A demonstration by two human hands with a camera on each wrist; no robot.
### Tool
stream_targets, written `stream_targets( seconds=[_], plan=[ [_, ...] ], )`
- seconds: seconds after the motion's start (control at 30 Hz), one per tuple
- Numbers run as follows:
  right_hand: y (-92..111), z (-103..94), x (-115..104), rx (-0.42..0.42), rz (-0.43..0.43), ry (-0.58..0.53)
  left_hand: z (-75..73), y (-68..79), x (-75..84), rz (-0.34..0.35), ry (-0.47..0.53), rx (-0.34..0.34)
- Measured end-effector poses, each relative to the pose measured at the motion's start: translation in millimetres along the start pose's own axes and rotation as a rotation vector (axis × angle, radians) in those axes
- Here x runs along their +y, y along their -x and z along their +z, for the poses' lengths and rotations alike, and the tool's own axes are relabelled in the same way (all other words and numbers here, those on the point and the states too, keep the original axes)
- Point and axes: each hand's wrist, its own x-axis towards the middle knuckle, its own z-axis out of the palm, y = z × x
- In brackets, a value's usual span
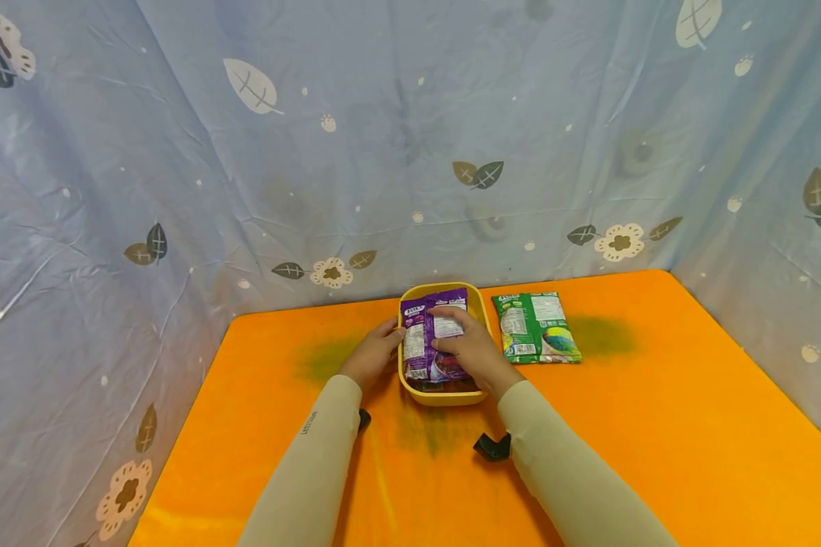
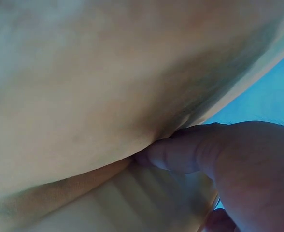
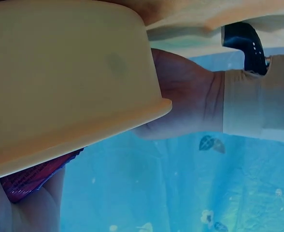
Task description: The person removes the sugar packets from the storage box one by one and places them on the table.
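Note:
A yellow plastic tub [image 1: 442, 399] with rounded corners stands near the back of the table. My left hand [image 1: 375, 355] holds it at its left side, the thumb by the rim. Inside the tub lies a shiny purple packet [image 1: 417, 349] with white print. My right hand [image 1: 477, 351] reaches over the right rim and holds the packet, thumb and fingers spread over its face. Darker contents show below the packet's lower edge. The right wrist view catches the tub's outer wall [image 3: 69, 67] and a corner of the purple packet [image 3: 35, 179] between my fingers.
A green packet [image 1: 537, 328] lies flat just right of the tub. The orange tabletop [image 1: 657, 425] extends widely to both sides and has dark smudges. Blue-grey patterned curtains [image 1: 410, 152] enclose the table at the back and sides.

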Motion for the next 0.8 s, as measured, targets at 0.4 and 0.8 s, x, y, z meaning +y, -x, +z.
stream_targets(
  seconds=[0.4, 0.8],
  plan=[
    [2.0, -3.1, -2.3, 0.002, -0.009, -0.057, -0.1, 1.0, 2.5, -0.002, 0.028, -0.008],
    [9.0, -12.0, 1.7, -0.098, -0.147, -0.386, 2.5, 0.5, 2.1, 0.029, -0.066, 0.004]
  ],
)
